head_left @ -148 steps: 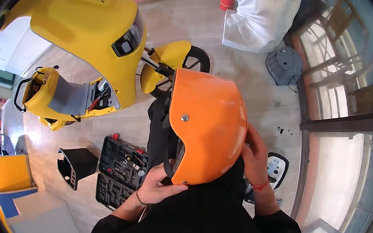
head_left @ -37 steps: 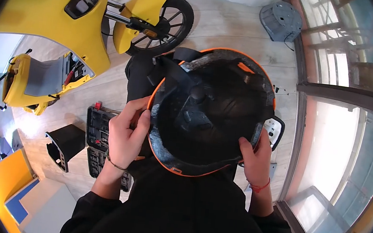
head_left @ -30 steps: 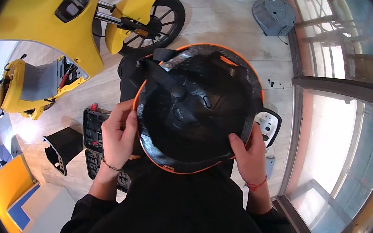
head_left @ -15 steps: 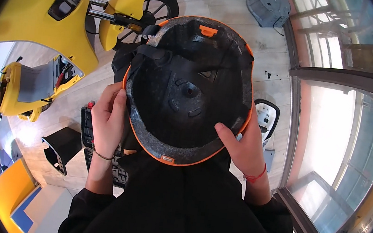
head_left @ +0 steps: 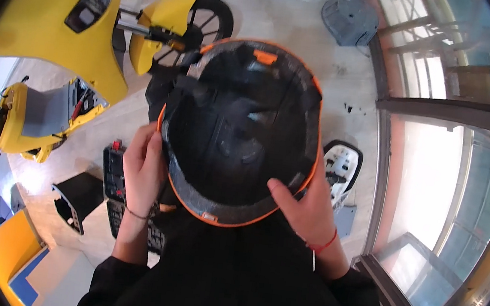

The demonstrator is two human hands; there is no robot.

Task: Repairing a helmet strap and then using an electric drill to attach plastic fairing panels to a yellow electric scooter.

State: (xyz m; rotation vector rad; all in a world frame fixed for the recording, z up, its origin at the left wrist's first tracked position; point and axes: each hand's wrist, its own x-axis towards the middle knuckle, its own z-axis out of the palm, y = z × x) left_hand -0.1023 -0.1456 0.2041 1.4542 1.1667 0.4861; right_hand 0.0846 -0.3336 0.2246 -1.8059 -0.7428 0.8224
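Helmet (head_left: 239, 128) turned over: a few seconds ago the smooth orange outer shell faces up, now the dark hollow does, with only a thin line of orange showing round the edge. Held in front of the person's black-clothed torso, clear of the floor (head_left: 299, 23) as far as can be judged. Both hands clamped on it, one to each side and well apart from each other. Left hand (head_left: 144, 169) grips the left edge, thumb along the rim, other fingers partly hidden by the shell. Right hand (head_left: 306, 211) is at the lower right, thumb laid over the edge into the hollow, the fingers beneath not visible. Against half a second ago, the helmet sits slightly lower in view and the right thumb has shifted with it; small tilt, same two-handed hold. Orange tab (head_left: 265, 57) at the far edge, a smaller one (head_left: 209, 216) at the near edge. Black strap (head_left: 187, 86) at the upper left, blurred; cannot tell whether fastened. Judgement: the turn opens the lining to inspection, and the grip looks steady enough for handling the inside. Surroundings unchanged: yellow scooter (head_left: 48, 22) ahead to the left, tool case (head_left: 114, 168) and black plastic box (head_left: 85, 190) below it, white part with a dark rim (head_left: 345, 164) to the right.
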